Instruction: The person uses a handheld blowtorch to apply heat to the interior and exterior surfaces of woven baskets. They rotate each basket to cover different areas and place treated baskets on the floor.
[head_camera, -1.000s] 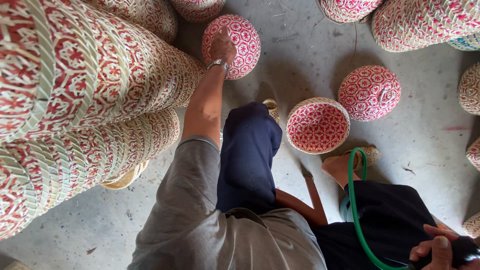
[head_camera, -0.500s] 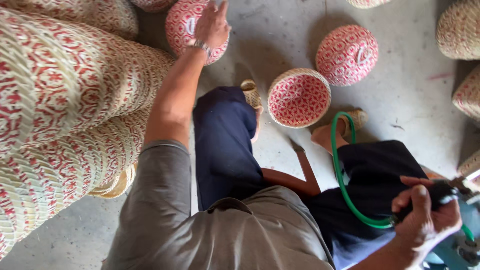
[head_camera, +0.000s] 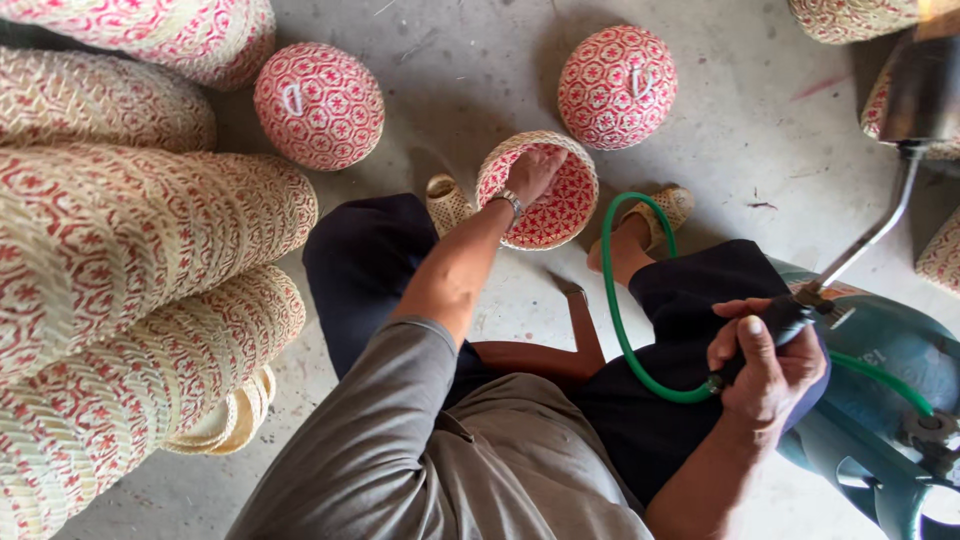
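Far left we see stacks of woven baskets (head_camera: 130, 260) lying on their sides, cream with red pattern, piled against each other on the concrete floor (head_camera: 450, 90). Next, a round red-and-white patterned lid (head_camera: 318, 104) dome-up, small loop handle on top. Centre — an open woven basket (head_camera: 560, 205), same red star pattern inside, cream rim, tilted toward us just ahead of our knees, between two woven sandals. Our left hand (head_camera: 535, 172) reaches into it, fingers curled over the near rim and gripping it; watch on the wrist. Behind it a second domed lid (head_camera: 617, 86), apart from the basket. Right — our right hand (head_camera: 768, 368) is closed tight around the dark handle of a gas torch (head_camera: 870, 235), metal tube rising to a burner head at top right. A green hose (head_camera: 625, 320) loops from the handle across our lap toward a teal gas cylinder (head_camera: 890, 400) just beside us.
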